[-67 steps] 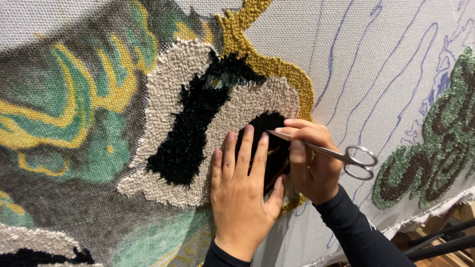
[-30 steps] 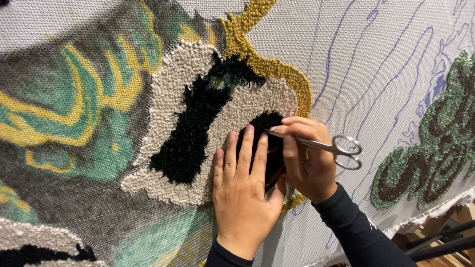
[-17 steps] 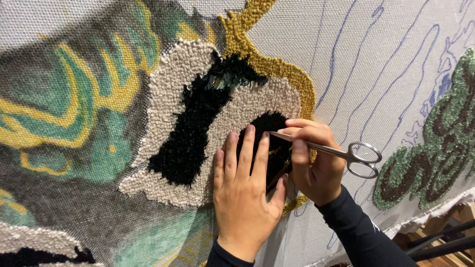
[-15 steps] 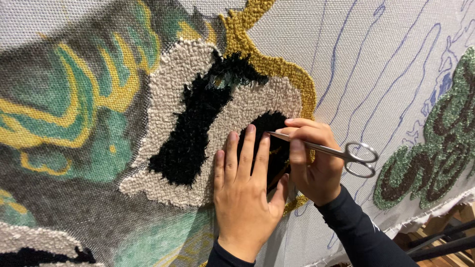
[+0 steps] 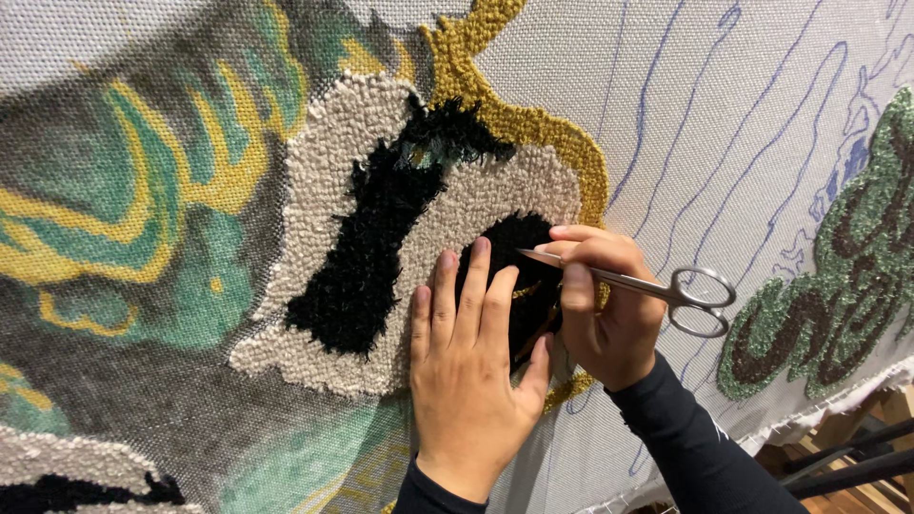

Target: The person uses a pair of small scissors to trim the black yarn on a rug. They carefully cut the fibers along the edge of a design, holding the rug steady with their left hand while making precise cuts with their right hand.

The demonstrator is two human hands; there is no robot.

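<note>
The left hand (image 5: 471, 376) lay flat and released on the tufted rug (image 5: 314, 190), fingers beside a black yarn patch (image 5: 519, 247). The right hand (image 5: 605, 305) grasped steel scissors (image 5: 647, 284), blades apparently closed, their tip over that patch.

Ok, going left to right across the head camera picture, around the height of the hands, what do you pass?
Green and yellow printed canvas → long black tufted patch → left hand → right hand → scissors' finger loops → green and dark tufted patch.
</note>
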